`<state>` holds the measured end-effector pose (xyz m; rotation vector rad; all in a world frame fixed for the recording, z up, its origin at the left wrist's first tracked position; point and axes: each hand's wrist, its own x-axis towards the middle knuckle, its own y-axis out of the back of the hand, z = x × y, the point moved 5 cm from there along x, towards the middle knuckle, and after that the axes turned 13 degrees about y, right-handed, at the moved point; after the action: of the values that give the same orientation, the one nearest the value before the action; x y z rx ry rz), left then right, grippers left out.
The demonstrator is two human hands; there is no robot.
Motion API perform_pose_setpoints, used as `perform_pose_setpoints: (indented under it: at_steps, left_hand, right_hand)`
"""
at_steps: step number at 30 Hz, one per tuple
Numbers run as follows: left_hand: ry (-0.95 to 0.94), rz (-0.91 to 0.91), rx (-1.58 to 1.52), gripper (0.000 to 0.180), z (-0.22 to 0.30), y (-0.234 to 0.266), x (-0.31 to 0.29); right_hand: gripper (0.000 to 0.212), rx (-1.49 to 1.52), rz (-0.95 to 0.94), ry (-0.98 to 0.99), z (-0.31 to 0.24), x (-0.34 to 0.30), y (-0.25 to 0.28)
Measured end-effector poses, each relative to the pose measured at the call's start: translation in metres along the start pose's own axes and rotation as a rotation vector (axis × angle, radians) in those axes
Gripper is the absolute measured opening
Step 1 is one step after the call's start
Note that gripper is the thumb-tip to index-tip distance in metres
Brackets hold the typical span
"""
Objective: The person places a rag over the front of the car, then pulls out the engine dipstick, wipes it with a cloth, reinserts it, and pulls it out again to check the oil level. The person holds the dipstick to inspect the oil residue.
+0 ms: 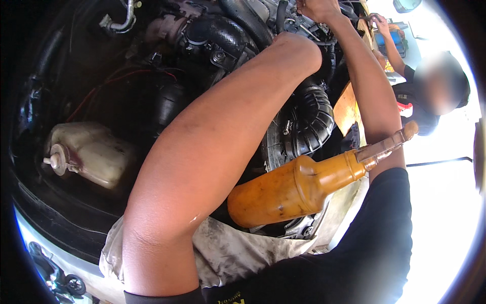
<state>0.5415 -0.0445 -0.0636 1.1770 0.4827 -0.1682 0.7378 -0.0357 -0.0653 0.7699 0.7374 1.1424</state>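
Observation:
Both my arms reach into a car's engine bay. My left hand (298,49) is bent down at the wrist near a thick black hose (248,20), and its fingers are hidden. At the upper edge, my right hand (320,9) is among engine parts; its fingers are mostly cut off and whatever they touch cannot be made out. Between my forearms lies a grimy orange-yellow plastic bottle (276,195), tilted, its narrow neck and brownish spout pointing right across my right arm. Below my left wrist is a ribbed black air intake hose (315,114).
A whitish plastic reservoir (93,154) with a cap sits at left. A stained cloth (243,253) drapes the near body edge. At right, another person (417,101) stands with a hand (379,24) raised by the engine bay. A motorcycle (55,273) stands at lower left.

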Motion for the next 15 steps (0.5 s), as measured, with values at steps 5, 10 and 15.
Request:
perform_pose_setpoints:
  at_steps: [5,10,15]
  left_hand:
    - [-0.035,-0.015,0.022,0.031,0.002,-0.007,0.011]
    - [0.013,-0.022,0.022,0.032,0.000,-0.004,0.017]
    - [0.073,0.032,-0.058,0.032,-0.011,-0.003,0.009]
  right_hand:
    - [0.032,0.015,-0.053,-0.109,0.004,0.011,-0.010]
    - [0.044,-0.053,-0.242,-0.059,0.001,0.009,0.005]
    - [0.057,0.041,-0.287,-0.164,-0.015,0.019,0.017]
